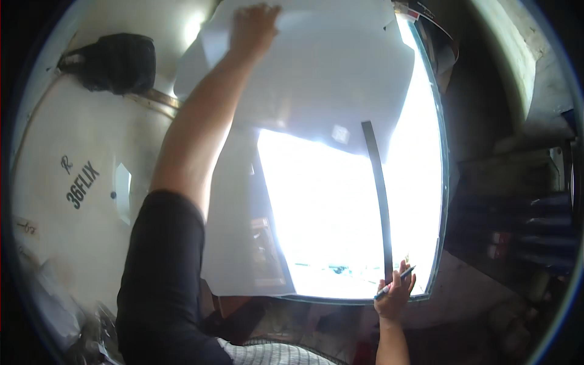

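A large white sheet (pixel 316 73) lies over the far and left parts of a brightly lit panel (pixel 328 207). My left arm reaches far across the sheet. At its far end my left hand (pixel 254 30) is against the sheet with fingers bent together; what they hold, if anything, does not show. Near the panel's front right corner, my right hand (pixel 395 297) is closed on a dark pen (pixel 396 282), held slantwise. A long, thin dark ruler-like strip (pixel 379 188) runs away from that hand onto the sheet, its near end by the fingers.
To the left stands a pale board (pixel 67 152) with dark markings, with a black bag-like bundle (pixel 121 64) at its far end. Crumpled clear plastic (pixel 55 304) is at the lower left. A dark shelf-like stack (pixel 517 225) stands right of the panel's greenish edge (pixel 446 182).
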A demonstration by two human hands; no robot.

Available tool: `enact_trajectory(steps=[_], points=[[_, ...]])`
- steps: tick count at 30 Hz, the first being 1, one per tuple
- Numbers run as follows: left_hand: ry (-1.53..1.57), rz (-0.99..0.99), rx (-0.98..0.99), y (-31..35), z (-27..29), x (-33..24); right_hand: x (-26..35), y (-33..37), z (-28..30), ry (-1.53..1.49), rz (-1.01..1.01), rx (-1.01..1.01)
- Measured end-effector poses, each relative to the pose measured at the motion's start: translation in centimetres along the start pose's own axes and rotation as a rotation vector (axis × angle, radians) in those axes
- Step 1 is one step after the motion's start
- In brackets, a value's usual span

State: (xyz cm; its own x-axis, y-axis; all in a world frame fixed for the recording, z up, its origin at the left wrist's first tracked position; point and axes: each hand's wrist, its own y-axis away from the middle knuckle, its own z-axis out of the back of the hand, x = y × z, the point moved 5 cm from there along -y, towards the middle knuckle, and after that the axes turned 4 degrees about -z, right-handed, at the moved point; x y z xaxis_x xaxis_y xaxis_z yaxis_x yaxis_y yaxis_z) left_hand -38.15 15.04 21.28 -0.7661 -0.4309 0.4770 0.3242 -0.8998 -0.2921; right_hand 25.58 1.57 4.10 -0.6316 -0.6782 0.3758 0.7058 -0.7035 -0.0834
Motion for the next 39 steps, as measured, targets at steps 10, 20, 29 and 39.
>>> enact_trajectory(steps=[10,20,29,39], points=[[0.494,0.317,0.549,9.6,-12.3,-7.1,-1.8,1.0,-0.3,0.077,-0.057,0.016],[0.431,0.261,0.215,25.7,-7.1,-4.5,-1.9,0.7,0.0,0.066,-0.097,0.063],[0.777,0.001,0.558,38.2,6.4,-25.4,-2.4,1.2,-0.4,0.077,-0.125,0.108],[0.741,0.030,0.233,28.4,5.6,-32.3,-5.6,2.4,-3.9,-0.276,-0.123,0.021]])
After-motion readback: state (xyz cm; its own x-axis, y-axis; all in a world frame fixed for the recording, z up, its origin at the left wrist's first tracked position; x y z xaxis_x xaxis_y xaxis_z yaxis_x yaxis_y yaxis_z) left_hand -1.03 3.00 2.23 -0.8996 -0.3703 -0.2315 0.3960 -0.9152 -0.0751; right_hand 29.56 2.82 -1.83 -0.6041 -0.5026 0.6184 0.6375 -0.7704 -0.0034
